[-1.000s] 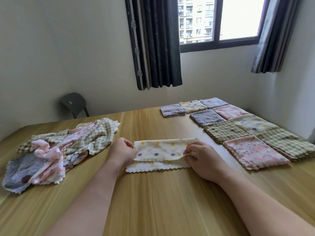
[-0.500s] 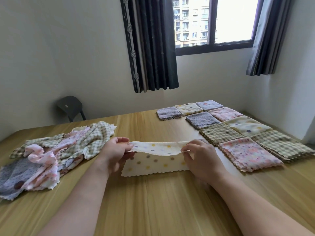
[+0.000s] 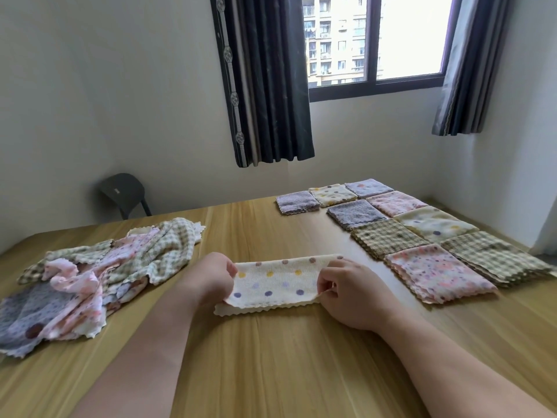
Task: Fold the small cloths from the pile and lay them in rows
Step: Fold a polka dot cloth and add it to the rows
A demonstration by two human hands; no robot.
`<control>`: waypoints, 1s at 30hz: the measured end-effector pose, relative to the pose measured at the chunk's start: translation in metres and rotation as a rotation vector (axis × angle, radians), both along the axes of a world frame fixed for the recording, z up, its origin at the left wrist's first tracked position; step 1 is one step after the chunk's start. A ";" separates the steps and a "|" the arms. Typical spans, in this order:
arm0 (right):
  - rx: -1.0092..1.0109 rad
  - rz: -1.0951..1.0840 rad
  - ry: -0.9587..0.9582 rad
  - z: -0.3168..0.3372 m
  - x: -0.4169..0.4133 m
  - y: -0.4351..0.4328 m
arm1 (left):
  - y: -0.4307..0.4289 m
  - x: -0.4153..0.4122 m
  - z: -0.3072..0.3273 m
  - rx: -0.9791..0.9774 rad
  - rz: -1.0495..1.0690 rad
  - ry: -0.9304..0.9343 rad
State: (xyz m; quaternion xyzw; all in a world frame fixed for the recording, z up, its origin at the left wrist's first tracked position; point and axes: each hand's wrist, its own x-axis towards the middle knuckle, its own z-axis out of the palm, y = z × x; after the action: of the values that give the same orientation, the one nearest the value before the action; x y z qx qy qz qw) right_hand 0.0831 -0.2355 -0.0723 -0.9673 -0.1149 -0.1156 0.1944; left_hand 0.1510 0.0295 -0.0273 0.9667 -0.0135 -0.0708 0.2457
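Note:
A cream cloth with yellow and purple dots [image 3: 277, 282] lies folded in half as a long strip on the wooden table [image 3: 286, 366] in front of me. My left hand [image 3: 211, 279] pinches its left end and my right hand [image 3: 349, 291] pinches its right end. The top layer sits a little short of the scalloped bottom edge. A loose pile of unfolded cloths [image 3: 90, 276] lies at the left. Folded cloths [image 3: 422, 236] lie in rows at the right, the nearest a pink dotted one [image 3: 437, 273].
A dark chair [image 3: 123, 191] stands behind the table's far left edge. Walls close in at the back and right, with dark curtains [image 3: 265, 79] and a window [image 3: 373, 40] above the far side.
Both hands lifted the cloth's far edge and brought it over toward me, so the cloth now lies folded in half with the top layer down near the front edge.

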 end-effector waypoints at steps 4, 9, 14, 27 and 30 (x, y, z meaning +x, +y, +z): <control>-0.003 -0.049 -0.044 0.002 -0.001 0.002 | -0.009 -0.008 0.001 0.241 -0.034 -0.003; -0.002 -0.080 -0.120 0.001 0.001 0.006 | -0.029 -0.009 -0.006 0.249 -0.074 -0.236; -0.131 -0.060 0.007 -0.006 0.003 0.012 | -0.046 -0.008 -0.036 0.248 -0.348 -0.161; -0.182 -0.029 0.132 -0.006 0.028 0.051 | -0.062 -0.013 -0.054 0.245 -0.379 -0.207; -0.184 -0.054 0.206 -0.014 0.032 0.047 | -0.059 -0.011 -0.057 0.290 -0.384 -0.144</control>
State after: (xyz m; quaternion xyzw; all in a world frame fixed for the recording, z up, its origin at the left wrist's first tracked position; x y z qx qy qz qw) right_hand 0.1151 -0.1888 -0.0866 -0.9905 -0.0785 -0.0101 0.1123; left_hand 0.1402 -0.0298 -0.0843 0.9740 -0.2043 -0.0484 0.0849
